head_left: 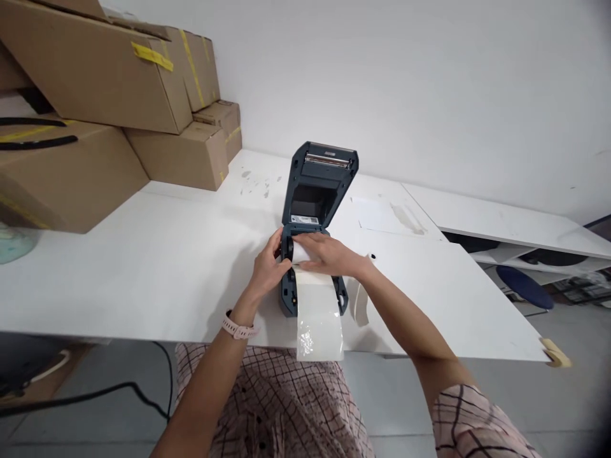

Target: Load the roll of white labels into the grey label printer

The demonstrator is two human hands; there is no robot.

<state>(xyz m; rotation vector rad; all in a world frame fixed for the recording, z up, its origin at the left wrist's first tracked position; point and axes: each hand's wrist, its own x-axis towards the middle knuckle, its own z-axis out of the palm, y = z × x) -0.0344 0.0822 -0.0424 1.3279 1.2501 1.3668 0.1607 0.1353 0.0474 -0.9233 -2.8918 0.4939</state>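
Note:
A dark label printer (288, 299) stands on the white table with its lid (321, 170) tilted up. Inside sits a white label roll (300, 252), and a pale strip of labels (319, 318) runs from it over the table's front edge. My left hand (270, 267) grips the printer's left side, its thumb near the roll's end. Across the top of the roll lies my right hand (329, 254), fingers fairly straight and pointing left, partly hiding it.
Cardboard boxes (176, 152) are stacked at the back left of the table (191, 267). Right of the printer lie a curled backing strip (361, 305), a small core (372, 256) and a paper sheet (382, 216). A blue stool (525, 286) stands at the right.

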